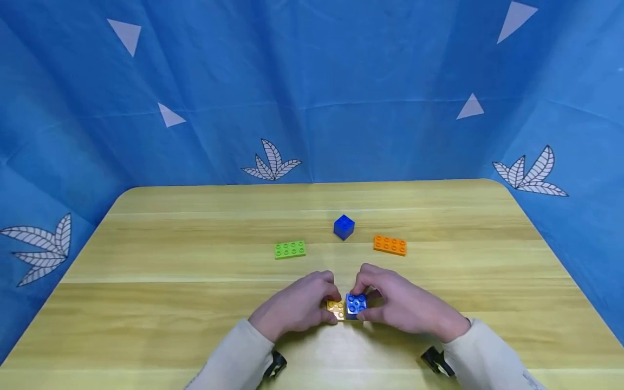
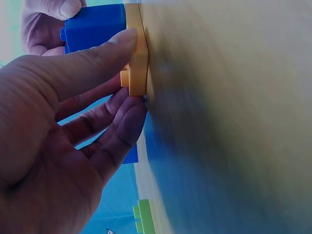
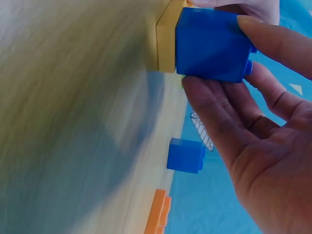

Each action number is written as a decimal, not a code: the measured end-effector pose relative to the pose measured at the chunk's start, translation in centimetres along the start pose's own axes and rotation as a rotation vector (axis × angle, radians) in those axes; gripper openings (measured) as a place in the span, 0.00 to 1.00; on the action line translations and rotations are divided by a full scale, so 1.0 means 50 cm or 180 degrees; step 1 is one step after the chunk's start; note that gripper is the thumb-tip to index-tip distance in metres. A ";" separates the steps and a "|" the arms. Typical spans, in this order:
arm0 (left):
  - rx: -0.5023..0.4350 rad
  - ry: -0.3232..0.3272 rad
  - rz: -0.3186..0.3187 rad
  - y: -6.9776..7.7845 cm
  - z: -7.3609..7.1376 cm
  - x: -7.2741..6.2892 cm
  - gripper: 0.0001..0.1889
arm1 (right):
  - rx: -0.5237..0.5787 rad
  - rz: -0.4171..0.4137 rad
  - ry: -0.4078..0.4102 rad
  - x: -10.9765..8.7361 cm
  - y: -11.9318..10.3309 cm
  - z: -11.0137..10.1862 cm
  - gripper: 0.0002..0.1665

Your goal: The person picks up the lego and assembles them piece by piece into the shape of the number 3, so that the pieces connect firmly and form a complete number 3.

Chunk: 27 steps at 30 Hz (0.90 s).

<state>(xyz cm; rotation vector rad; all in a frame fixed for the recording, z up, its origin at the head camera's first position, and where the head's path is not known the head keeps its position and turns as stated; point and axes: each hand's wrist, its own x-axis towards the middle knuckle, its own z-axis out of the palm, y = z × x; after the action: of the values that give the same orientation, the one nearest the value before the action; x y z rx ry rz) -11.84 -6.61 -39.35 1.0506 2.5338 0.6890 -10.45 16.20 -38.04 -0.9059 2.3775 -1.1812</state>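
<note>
A flat yellow building brick [image 1: 335, 309] lies at the front middle of the table, its left end pinched between the thumb and fingers of my left hand [image 1: 306, 303]. On its right end sits a tall blue brick [image 1: 356, 304], studs up. My right hand [image 1: 397, 299] holds this blue brick between thumb and fingers. In the right wrist view the blue brick [image 3: 212, 44] meets the yellow brick [image 3: 167, 41] face to face. The left wrist view shows my left thumb across the side of the yellow brick [image 2: 138, 73], with a few bare studs near my fingers.
Beyond my hands a second blue brick [image 1: 344, 227] stands on the wooden table [image 1: 195, 233]. A flat green brick [image 1: 290, 249] lies to its left, a flat orange brick [image 1: 390, 245] to its right. A blue patterned curtain [image 1: 370, 141] hangs behind the table's far edge.
</note>
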 end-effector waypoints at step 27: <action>0.0085 0.0041 -0.0051 0.006 0.005 -0.003 0.13 | -0.0128 0.0068 -0.0011 -0.004 0.000 0.002 0.13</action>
<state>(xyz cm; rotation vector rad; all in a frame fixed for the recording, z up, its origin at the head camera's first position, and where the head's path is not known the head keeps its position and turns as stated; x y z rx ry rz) -11.45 -6.49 -39.37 1.0367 2.5663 0.6617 -10.25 16.31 -38.10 -0.8921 2.4104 -1.1268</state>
